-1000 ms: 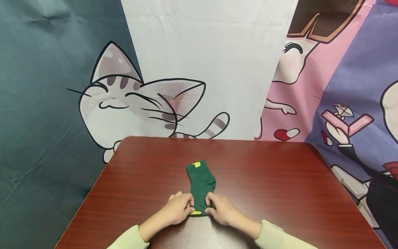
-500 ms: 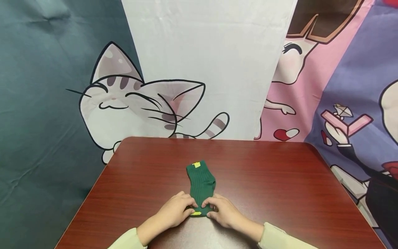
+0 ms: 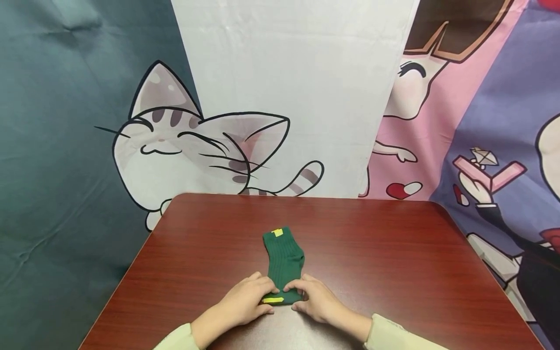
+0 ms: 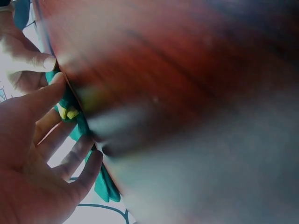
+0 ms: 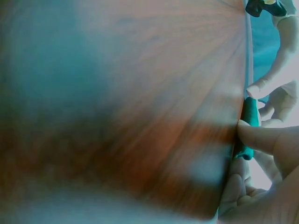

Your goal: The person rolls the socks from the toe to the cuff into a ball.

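Observation:
A ribbed green sock (image 3: 285, 257) lies flat on the table, its end with a small yellow patch pointing away. A yellow strip (image 3: 273, 300) shows along the near end, between the two hands. My left hand (image 3: 246, 300) rests its fingertips on the sock just above that end, and its thumb lies on the table in front. Opposite, my right hand (image 3: 318, 299) presses the sock with an arched index finger; the thumb sits at the near edge. The left wrist view shows the sock low (image 4: 107, 186) beyond the spread fingers. The right wrist view shows its thick near edge (image 5: 251, 112) beside the thumb.
The reddish-brown wooden table (image 3: 372, 243) has rounded far corners. Behind it hangs a cloth backdrop (image 3: 306, 73) printed with a cartoon cat and figures. Pale green sleeves (image 3: 393, 333) cover the forearms.
The fingertips of both hands have moved inward onto the sock from its sides. The left thumb has slid off the near end onto the table, uncovering more of the yellow strip.

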A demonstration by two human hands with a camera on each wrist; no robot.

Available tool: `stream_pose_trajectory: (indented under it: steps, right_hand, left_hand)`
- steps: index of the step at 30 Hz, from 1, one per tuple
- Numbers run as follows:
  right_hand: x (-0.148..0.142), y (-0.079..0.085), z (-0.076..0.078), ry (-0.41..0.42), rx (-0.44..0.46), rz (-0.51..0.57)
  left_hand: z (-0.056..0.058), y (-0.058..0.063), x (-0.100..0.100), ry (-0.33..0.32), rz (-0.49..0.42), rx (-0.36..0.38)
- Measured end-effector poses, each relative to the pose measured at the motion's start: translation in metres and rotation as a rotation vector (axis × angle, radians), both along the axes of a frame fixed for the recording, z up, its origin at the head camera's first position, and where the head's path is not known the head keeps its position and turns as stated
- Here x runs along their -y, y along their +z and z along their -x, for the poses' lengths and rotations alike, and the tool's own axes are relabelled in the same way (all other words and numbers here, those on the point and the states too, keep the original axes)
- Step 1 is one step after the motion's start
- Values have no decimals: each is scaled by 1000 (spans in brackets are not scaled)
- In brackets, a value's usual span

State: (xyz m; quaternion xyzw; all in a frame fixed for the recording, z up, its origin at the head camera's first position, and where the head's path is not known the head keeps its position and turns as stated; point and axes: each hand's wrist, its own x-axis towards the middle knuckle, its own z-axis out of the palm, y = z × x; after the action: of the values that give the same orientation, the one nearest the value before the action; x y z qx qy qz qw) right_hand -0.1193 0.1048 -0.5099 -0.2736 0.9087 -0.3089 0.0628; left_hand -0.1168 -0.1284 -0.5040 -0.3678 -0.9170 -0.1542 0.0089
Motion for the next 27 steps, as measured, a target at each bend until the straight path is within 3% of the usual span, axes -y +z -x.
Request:
stream_pose_trajectory:
  steps: [6, 13, 27]
  right_hand:
    - [1, 1, 0, -8, -16, 8]
    - [1, 1, 2, -14, 20, 33]
    - [0, -2, 8, -34, 43, 95]
  left_hand:
    - [-2, 1, -4, 30, 34, -18]
    - [0, 1, -5, 45, 11, 1]
    - [6, -5, -1, 112, -115, 144]
